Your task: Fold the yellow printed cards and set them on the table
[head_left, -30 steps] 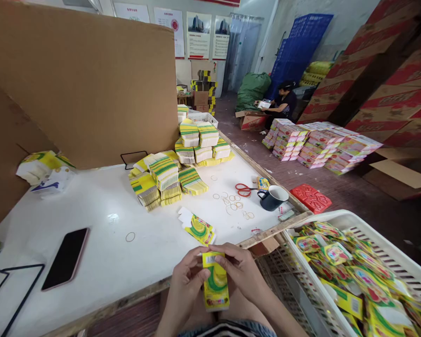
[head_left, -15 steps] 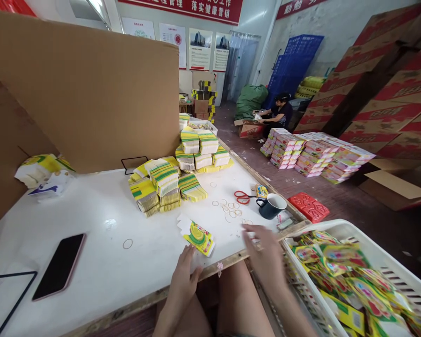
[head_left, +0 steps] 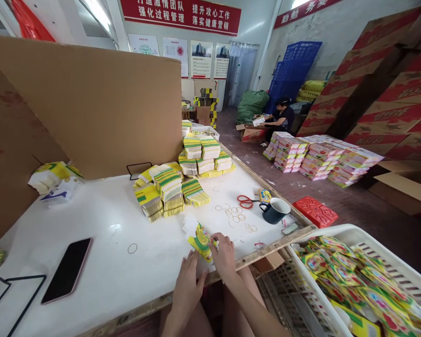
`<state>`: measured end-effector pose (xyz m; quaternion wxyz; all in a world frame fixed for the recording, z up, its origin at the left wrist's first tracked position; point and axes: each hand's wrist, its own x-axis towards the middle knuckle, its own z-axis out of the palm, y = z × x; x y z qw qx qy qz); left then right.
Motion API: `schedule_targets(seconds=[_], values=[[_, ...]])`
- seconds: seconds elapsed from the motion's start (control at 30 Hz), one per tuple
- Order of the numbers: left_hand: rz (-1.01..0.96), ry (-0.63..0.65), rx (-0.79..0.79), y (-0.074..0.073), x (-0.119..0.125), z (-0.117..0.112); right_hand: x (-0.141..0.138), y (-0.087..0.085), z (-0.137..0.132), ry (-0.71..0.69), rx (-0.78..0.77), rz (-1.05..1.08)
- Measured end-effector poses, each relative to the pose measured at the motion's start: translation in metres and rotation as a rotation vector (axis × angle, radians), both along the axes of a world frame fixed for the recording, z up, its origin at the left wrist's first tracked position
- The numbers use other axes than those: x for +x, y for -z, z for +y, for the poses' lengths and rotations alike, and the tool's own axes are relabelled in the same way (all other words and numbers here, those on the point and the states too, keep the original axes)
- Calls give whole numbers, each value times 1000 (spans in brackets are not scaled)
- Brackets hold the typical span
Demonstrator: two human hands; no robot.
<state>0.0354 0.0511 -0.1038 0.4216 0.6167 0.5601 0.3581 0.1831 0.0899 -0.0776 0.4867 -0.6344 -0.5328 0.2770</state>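
I see the left hand (head_left: 191,281) lying flat on the white table (head_left: 108,243), fingers loose and holding nothing, its tips just at the 6 o'clock edge of the yellow flat carton (head_left: 199,238). The right hand (head_left: 223,256) pinches that carton's 3 o'clock edge. I judge a light pinch near the corner best, so the card lifts without creasing. The carton lies at 11 o'clock of the pinch, with the rubber bands (head_left: 233,215) apart at 1 o'clock.
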Motion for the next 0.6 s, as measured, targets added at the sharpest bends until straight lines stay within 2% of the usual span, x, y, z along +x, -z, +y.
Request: schedule_targets(seconds=[0.13,0.37,0.47,0.6], values=[[-257,-49,-50,-16,-5,3,-2,-8,-11,-46,-93,322],[-692,9,-123,-55,-3,-2,-11,-33,-40,-146,-197,794],[-809,8,-158,-62,-1,-6,-14,-41,-45,-164,-212,900],[-905,-26,-186,-64,1,-6,-21,-49,-50,-207,-222,977]])
